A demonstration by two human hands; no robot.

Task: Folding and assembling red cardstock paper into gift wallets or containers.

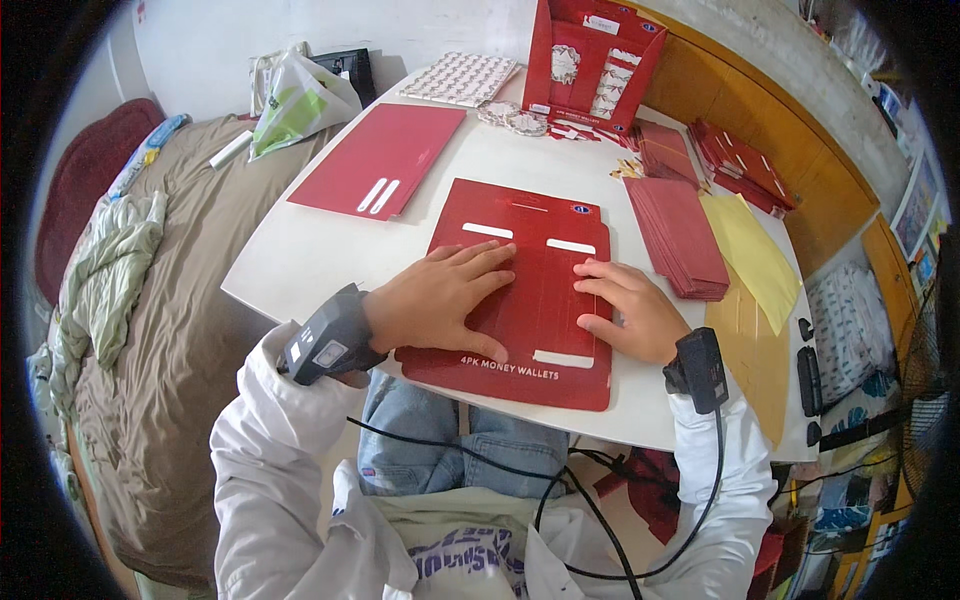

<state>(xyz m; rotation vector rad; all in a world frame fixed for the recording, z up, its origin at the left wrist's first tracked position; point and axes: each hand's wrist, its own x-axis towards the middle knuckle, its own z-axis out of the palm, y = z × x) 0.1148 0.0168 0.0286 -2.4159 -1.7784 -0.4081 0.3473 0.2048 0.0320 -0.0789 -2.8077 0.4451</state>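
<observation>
The left hand [440, 300] lies flat and open, fingers spread, pressing down on a red card sheet [520, 290] with white slots cut in it. The right hand [628, 308] also rests on this sheet, on its right side, with the fingers loosely bent and the tips touching the card; it grips nothing. The sheet lies on the white table [300, 250], right in front of the person, with its near edge close to the table's edge. Each wrist wears a small dark device, and thin black cables hang down from them. Another red card sheet [385, 155] lies flat further back on the left. Just to the right of the hands is a stack of red envelopes [680, 235], and beside it lie yellow paper sheets [750, 255]. More red envelope piles [740, 160] sit near the far right edge. At the back stands a red display box [590, 60], open at the front. Next to it lies a patterned sheet [460, 78], maybe stickers, but it is too small to tell. Left of the table is a bed with a brown blanket [170, 300] and a white and green plastic bag [295, 105].
</observation>
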